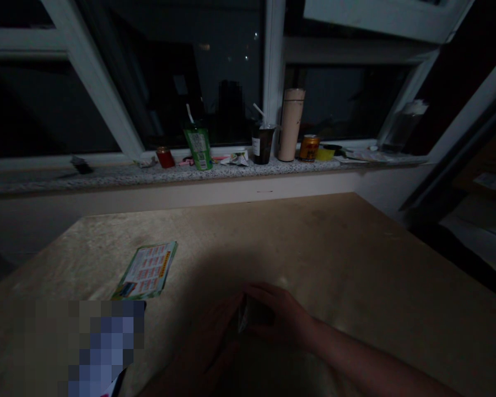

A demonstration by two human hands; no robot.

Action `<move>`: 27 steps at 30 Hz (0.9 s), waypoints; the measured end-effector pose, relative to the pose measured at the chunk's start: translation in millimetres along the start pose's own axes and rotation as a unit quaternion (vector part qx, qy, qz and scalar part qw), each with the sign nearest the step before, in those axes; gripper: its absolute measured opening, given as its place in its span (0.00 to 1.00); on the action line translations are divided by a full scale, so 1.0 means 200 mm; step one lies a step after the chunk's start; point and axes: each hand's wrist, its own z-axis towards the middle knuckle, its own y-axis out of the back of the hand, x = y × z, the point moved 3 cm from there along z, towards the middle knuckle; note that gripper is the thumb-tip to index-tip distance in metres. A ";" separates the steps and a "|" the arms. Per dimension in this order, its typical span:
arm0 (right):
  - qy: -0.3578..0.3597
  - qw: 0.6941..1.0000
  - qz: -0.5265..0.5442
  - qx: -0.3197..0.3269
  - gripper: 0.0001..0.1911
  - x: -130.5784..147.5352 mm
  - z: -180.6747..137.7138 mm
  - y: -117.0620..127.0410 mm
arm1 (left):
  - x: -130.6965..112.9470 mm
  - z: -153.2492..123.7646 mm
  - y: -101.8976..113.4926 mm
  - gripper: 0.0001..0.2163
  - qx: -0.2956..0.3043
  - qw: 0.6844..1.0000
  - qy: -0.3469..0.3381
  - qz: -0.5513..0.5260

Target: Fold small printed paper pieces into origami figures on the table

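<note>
Near the bottom middle of the table, my two hands meet at the fingertips. My right hand [279, 313] comes in from the right with its fingers bent inward and its thumb below. Deep in shadow, my left hand [213, 331] leans in from the lower left, its fingers bent toward the right hand. Between them shows a small, pale, shiny piece [242, 315], too dark to name; it looks like clear plastic. Both hands seem to grip it, though the fingertips are hard to make out.
Printed green-edged cards [149, 270] lie left on the wooden table [314, 237]. A pixelated bluish device [107, 353] is nearer. On the windowsill [231, 172] stand a green cup [198, 146], dark cup [263, 144], pink flask [291, 125], orange can [310, 148] and red jar [165, 157].
</note>
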 end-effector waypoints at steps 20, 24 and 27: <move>0.115 0.993 -0.032 -0.020 0.18 0.02 -0.01 -0.02 | 0.03 0.03 -0.02 0.18 -0.037 0.998 0.041 -0.024; 0.106 0.994 -0.038 -0.009 0.16 0.01 -0.01 -0.03 | 0.05 0.03 -0.02 0.17 -0.050 0.997 0.044 -0.031; 0.091 0.995 -0.039 -0.009 0.12 0.01 0.00 -0.02 | 0.07 0.02 -0.03 0.16 -0.063 0.996 0.055 -0.023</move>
